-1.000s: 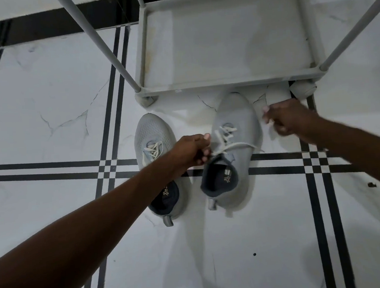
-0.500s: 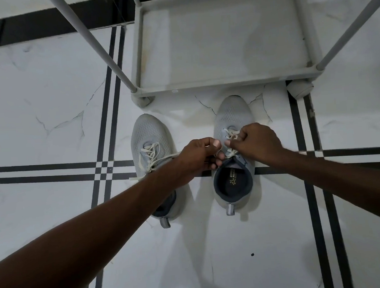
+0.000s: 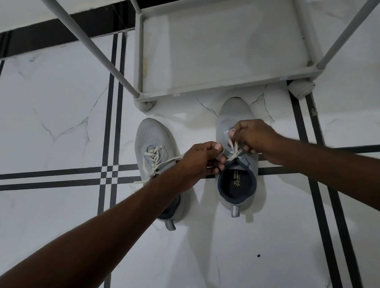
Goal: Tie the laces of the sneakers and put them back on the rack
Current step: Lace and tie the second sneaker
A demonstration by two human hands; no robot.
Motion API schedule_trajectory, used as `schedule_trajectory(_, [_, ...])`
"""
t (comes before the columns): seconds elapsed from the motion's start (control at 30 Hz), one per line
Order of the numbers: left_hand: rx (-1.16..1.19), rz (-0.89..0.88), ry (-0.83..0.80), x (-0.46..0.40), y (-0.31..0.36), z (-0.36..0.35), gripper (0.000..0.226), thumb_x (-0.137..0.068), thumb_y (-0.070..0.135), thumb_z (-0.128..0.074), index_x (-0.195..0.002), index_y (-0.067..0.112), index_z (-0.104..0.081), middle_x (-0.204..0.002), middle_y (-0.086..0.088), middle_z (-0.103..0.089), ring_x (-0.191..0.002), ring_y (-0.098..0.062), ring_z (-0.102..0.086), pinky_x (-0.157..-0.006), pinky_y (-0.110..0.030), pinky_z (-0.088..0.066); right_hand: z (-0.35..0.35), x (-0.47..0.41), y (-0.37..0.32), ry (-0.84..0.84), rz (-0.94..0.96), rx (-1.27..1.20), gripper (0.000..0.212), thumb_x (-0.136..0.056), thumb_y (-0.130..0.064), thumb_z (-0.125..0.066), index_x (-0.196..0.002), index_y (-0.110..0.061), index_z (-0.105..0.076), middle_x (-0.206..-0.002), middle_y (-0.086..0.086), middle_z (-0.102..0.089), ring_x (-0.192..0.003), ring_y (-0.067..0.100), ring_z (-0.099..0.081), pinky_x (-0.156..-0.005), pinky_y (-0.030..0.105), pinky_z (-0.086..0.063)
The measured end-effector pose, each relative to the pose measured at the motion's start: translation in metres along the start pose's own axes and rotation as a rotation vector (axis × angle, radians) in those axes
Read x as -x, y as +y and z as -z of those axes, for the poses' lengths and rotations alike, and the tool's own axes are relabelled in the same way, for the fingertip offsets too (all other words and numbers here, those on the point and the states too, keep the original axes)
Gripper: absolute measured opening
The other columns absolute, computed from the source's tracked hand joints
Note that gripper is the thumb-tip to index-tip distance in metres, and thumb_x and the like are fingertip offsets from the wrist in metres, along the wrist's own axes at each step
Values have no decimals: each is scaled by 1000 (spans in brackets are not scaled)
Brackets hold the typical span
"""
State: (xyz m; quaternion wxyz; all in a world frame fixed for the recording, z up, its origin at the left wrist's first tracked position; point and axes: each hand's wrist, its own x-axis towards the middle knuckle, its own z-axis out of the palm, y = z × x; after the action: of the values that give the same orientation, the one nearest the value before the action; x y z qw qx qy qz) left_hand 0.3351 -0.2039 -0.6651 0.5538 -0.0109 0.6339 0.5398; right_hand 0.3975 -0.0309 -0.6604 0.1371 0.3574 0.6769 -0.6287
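Two light grey sneakers stand side by side on the white floor, toes toward the rack. The left sneaker (image 3: 152,140) has loose cream laces (image 3: 154,160) lying across its top, and my left forearm covers its heel. Over the right sneaker (image 3: 233,115), my left hand (image 3: 202,159) pinches one lace end at the tongue. My right hand (image 3: 255,137) holds the other lace (image 3: 234,148) up as a loop above the eyelets. The grey rack's bottom shelf (image 3: 225,87) lies just beyond the toes, with nothing on it.
The rack's slanted grey poles (image 3: 92,47) rise on the left and at the right (image 3: 351,22), with round feet (image 3: 302,88) on the floor. The floor is white marble tile with black double stripes. A small dark speck (image 3: 258,255) lies behind the right sneaker.
My right hand came in from far right to the right sneaker's laces, then lifted a lace loop toward the toe. My left hand stayed pinched at the tongue.
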Motion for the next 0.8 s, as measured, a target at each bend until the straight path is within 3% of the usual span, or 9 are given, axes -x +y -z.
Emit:
schedule_trajectory(0.03, [-1,0,1,0,-1,0,28,-105,23,-49,-78,18,-56,-69,0,-61,-58,-12,-58,-54,-21,-46,6,-1,-4,-83,-82,-159,13,-95,-12,-58,-97,-2,-64,-84,12,-76,-40,7,-39,-34,18,-30])
schedule_trajectory(0.1, [-9,-4,10,-1,-2,2,29,-105,23,-48,-77,19,-55,-66,1,-57,-56,-11,-55,-54,-21,-45,21,-5,-2,-260,-206,-475,15,-97,-10,-48,-89,-3,-58,-104,19,-75,-39,6,-35,-32,17,-29])
schedule_trajectory(0.2, [17,-10,-1,-2,-3,4,33,-104,22,-48,-71,20,-52,-63,1,-47,-53,-13,-46,-52,-22,-41,33,-9,14,-400,-299,-729,17,-94,-11,-46,-76,-10,-48,-79,10,-62,-38,5,-33,-31,16,-30])
schedule_trajectory(0.3, [22,-19,-60,0,-3,6,37,-105,22,-47,-68,18,-46,-60,2,-41,-49,-11,-39,-54,-24,-33,32,-15,22,-464,-338,-678,22,-98,-12,-39,-76,-13,-43,-57,-2,-38,-34,4,-26,-28,17,-24])
schedule_trajectory(0.4, [-19,-9,-139,4,-3,7,39,-105,22,-46,-67,16,-44,-57,4,-40,-49,-10,-36,-59,-27,-29,27,-20,19,-451,-348,-514,32,-102,-17,-34,-71,-15,-39,-49,-6,-30,-31,4,-20,-25,17,-20])
schedule_trajectory(0.67, [18,-14,-132,11,-12,15,38,-106,18,-42,-68,15,-42,-60,1,-38,-48,-9,-37,-49,-17,-39,12,-24,19,-306,-227,-248,34,-101,-19,-39,-68,-16,-39,-48,-5,-28,-33,6,-17,-34,12,-13])
schedule_trajectory(0.8, [-84,-16,-7,9,-12,15,34,-101,20,-54,-68,15,-51,-55,3,-51,-45,-9,-45,-50,-18,-44,7,-18,17,-263,-152,-145,32,-101,-22,-43,-70,-15,-44,-48,-3,-35,-32,7,-23,-34,14,-19])
